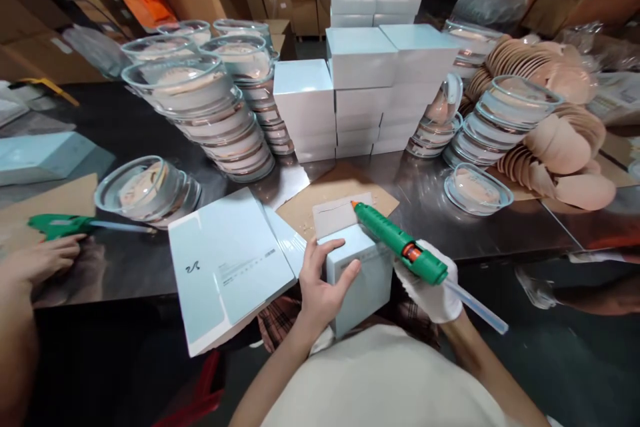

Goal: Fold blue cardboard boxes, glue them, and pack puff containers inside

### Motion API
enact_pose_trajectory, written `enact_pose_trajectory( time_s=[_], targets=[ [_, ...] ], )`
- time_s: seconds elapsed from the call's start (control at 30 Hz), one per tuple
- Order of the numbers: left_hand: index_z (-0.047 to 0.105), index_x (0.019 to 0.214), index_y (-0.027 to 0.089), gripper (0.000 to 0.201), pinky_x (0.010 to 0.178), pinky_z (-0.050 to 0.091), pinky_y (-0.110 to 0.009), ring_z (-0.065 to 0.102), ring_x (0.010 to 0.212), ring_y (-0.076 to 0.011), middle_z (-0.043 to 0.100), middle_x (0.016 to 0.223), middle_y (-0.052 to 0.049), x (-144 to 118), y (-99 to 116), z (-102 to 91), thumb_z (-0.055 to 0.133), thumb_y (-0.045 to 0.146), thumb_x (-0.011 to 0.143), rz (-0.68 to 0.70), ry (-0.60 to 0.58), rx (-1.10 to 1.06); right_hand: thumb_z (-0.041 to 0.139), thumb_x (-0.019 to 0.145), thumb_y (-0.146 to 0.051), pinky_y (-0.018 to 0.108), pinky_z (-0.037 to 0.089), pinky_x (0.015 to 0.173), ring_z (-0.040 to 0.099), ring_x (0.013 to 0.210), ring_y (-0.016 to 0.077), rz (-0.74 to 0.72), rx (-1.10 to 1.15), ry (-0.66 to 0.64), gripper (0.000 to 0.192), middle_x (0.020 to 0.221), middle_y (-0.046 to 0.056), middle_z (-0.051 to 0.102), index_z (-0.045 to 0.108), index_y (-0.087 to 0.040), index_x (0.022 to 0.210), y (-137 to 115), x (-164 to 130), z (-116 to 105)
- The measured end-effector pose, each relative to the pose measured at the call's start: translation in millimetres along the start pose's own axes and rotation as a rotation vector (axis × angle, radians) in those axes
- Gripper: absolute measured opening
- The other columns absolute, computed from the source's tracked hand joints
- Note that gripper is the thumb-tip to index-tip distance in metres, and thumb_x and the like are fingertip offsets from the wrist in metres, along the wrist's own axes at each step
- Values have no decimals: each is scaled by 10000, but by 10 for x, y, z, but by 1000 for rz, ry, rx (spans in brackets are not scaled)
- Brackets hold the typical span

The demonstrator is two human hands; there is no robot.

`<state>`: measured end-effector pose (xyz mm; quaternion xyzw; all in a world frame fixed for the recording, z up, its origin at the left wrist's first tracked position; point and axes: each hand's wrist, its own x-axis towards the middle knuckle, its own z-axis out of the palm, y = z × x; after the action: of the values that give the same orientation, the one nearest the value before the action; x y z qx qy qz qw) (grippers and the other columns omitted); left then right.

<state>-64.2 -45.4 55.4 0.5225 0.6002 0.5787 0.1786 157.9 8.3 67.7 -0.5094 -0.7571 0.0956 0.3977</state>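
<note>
My right hand point(435, 290), in a white glove, is closed round a green hot glue gun point(395, 233) with a clear glue stick point(477, 307) jutting from its rear. The gun's orange nozzle points at the grey-white flap point(340, 212) of a pale blue box point(367, 287). A thin line runs along that flap. My bare left hand point(325, 287) grips the box at its left side, thumb and fingers over the edge. Beneath the flap lies a brown cardboard sheet point(295, 203). Flat pale blue box pieces point(225, 267) lie stacked left of my left hand.
Tall stacks of clear round containers point(215, 127) stand left, with shorter ones point(477, 190) right. White-blue boxes point(365, 93) are piled ahead. Skin-coloured curved pieces point(560, 140) lie far right. At left, a co-worker's hand point(55, 257) holds another green glue gun point(60, 223).
</note>
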Motion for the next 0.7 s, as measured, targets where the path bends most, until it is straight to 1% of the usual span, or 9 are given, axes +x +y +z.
enact_pose_trajectory(
  time_s=[0.1, 0.2, 0.3, 0.4, 0.5, 0.57, 0.6, 0.67, 0.7],
  targets=[
    [743, 1148, 285, 303, 1092, 480, -416, 643, 1205, -273, 706, 1163, -55, -20, -56, -26, 788, 455, 901, -22, 2, -4, 759, 774, -511, 346, 564, 706, 659, 683, 215, 356, 125, 33, 299, 733, 45, 723, 657, -232, 746, 281, -2, 3],
    [745, 1140, 285, 318, 1142, 438, -443, 616, 1272, -294, 718, 1177, -62, -39, -109, -41, 796, 474, 889, -41, 3, -6, 784, 656, -582, 330, 528, 616, 610, 608, 196, 733, 314, -36, 393, 668, 43, 685, 674, -213, 732, 437, 121, 97],
    [751, 1118, 273, 350, 1179, 409, -466, 609, 1294, -308, 729, 1161, -69, -55, -140, -51, 799, 516, 871, -65, -2, -30, 682, 735, -637, 307, 448, 493, 549, 486, 176, 887, 414, -200, 479, 577, 44, 640, 749, -167, 799, 501, 324, 222],
    [754, 1096, 259, 401, 1173, 419, -461, 626, 1276, -309, 732, 1147, -76, -58, -153, -82, 797, 572, 849, -95, -2, -82, 653, 811, -595, 313, 474, 514, 617, 511, 208, 927, 396, -303, 461, 567, 93, 663, 742, -155, 708, 566, 510, 212],
    [756, 1053, 253, 427, 1121, 462, -442, 641, 1249, -307, 743, 1107, -75, -39, -151, -122, 795, 615, 831, -120, -29, -129, 779, 767, -556, 306, 533, 637, 710, 689, 240, 878, 266, -213, 397, 633, 95, 711, 710, -183, 647, 548, 624, 69],
    [754, 1031, 252, 434, 1052, 506, -429, 676, 1143, -291, 743, 1066, -71, -14, -140, -130, 791, 632, 826, -108, -63, -176, 826, 748, -564, 322, 574, 761, 745, 844, 247, 706, 314, -124, 388, 818, 85, 789, 785, -192, 848, 418, 671, 12],
    [753, 1027, 253, 435, 1020, 524, -425, 688, 1081, -279, 740, 1047, -67, 0, -133, -123, 790, 636, 824, -92, -81, -204, 836, 750, -572, 340, 589, 826, 753, 910, 246, 605, 409, -141, 446, 938, 85, 812, 801, -196, 987, 322, 692, 17],
    [749, 1018, 255, 441, 982, 544, -431, 700, 1008, -268, 734, 1039, -67, 25, -125, -91, 788, 646, 820, -63, -101, -253, 851, 761, -573, 376, 601, 918, 760, 982, 245, 467, 681, -314, 569, 1110, 97, 811, 778, -189, 1174, 123, 739, 82],
    [745, 1010, 253, 446, 988, 546, -440, 704, 1023, -275, 731, 1068, -74, 36, -127, -69, 792, 651, 814, -59, -102, -267, 862, 762, -573, 385, 605, 935, 763, 981, 241, 440, 799, -414, 588, 1133, 97, 806, 771, -185, 1195, 43, 763, 128]
  ],
)
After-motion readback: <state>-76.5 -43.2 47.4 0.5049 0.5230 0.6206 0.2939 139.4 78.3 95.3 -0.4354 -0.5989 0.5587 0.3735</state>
